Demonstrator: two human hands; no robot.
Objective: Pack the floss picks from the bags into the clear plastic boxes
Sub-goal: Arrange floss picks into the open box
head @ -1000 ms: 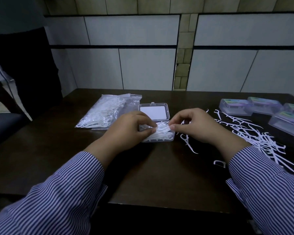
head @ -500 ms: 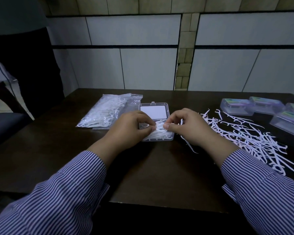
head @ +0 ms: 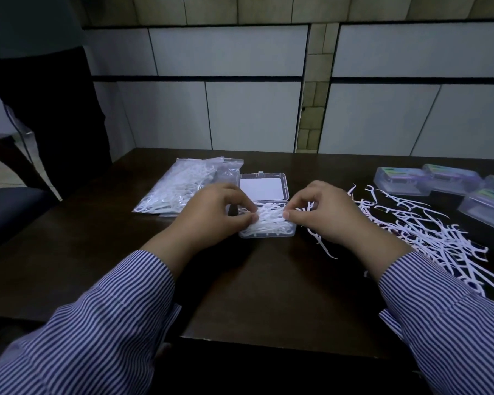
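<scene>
Step in hand: filling of one open clear plastic box (head: 267,233) at table centre. Lid (head: 263,187) thrown back flat on the far side, white card visible under it. Box tray well stocked with floss picks (head: 270,220), lying roughly crosswise and heaped to about the rim.

Left hand (head: 211,215) over the box's left end, fingers curled, thumb and fingertips pinched on the bundle of picks in the tray. Right hand (head: 325,215) over the right end, fingers likewise curled and pinched on the same bundle; further picks apparently trapped under the palm, not clearly seen.

Loose picks (head: 428,235) spread in a wide scatter on the dark table (head: 254,295) to the right. Bag of picks (head: 180,186) lying left of the box, just beside it, evidently full. Closed boxes (head: 402,181) with coloured labels grouped at far right.

Judged: settling and aligning stage for this box, task overall far from complete given the scatter and the untouched bag. Next move judged to call for pressing the bundle level below the rim, clearing stray ends from the edges, then folding the lid forward onto its catch. Risk of projecting tips fouling the closure.
</scene>
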